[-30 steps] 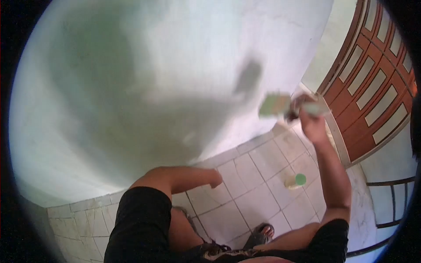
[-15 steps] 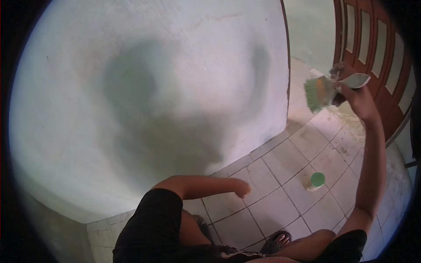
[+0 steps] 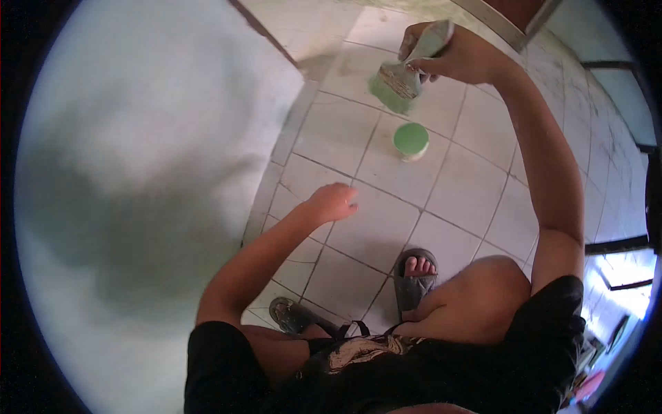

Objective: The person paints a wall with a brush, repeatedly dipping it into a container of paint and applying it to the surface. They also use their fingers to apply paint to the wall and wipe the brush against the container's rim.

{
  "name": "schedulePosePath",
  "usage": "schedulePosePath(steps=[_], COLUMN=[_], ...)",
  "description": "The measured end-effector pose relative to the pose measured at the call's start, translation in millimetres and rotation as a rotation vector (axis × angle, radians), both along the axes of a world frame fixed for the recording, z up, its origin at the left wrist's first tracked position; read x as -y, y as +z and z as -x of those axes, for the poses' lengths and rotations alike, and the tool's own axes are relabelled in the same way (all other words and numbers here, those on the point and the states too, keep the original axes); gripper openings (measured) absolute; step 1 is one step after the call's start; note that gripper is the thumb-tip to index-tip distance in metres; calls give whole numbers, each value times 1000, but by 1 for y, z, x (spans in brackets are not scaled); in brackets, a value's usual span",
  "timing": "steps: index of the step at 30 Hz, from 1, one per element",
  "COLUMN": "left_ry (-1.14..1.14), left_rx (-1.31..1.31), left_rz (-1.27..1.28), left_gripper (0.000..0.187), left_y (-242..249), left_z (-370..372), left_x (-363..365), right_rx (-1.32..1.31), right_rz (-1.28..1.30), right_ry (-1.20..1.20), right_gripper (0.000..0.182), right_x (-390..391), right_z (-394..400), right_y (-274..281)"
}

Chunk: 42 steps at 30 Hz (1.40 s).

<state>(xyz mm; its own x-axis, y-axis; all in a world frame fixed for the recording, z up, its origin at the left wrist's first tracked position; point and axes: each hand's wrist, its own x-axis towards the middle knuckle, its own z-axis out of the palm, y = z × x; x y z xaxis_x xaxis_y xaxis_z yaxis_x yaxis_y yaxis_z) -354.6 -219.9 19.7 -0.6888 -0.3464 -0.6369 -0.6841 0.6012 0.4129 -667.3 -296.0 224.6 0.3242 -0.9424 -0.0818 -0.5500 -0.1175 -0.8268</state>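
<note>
A wide paintbrush (image 3: 401, 81) with green paint on its bristles is gripped by the handle in my right hand (image 3: 458, 55), bristles pointing down and left. Just below the bristles, apart from them, a small tub of green paint (image 3: 411, 140) stands on the tiled floor. My left hand (image 3: 334, 202) hovers over the tiles, left of and nearer to me than the tub. Its fingers are loosely curled with a small gap at the thumb, and nothing shows in them.
A pale wall (image 3: 172, 138) with my shadow on it rises at the left. White floor tiles (image 3: 455, 186) spread below me, with my sandalled feet (image 3: 416, 276) on them. A door frame (image 3: 496, 24) is at the top right; assorted items lie at the lower right.
The view has turned down and right. My right hand has brought the paintbrush from beside the door to above the paint tub. My left hand has reached forward, with its fingers loosened.
</note>
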Motion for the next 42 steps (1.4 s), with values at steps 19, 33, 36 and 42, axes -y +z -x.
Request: schedulePosePath(steps=[19, 33, 36, 42], left_ry=[958, 904, 914, 872], left_rx=[-688, -590, -628, -681], left_rz=[-22, -35, -45, -68], left_gripper=[94, 103, 100, 96], left_y=[-21, -33, -36, -29], left_z=[111, 99, 99, 106], left_x=[-3, -3, -4, 0], right_rx=[-168, -549, -515, -438], right_rz=[-269, -137, -107, -202], right_ry=[190, 502, 512, 326], right_gripper=[21, 25, 26, 27], right_x=[-5, -11, -10, -5], right_z=[16, -30, -32, -13], right_y=[-86, -66, -83, -93])
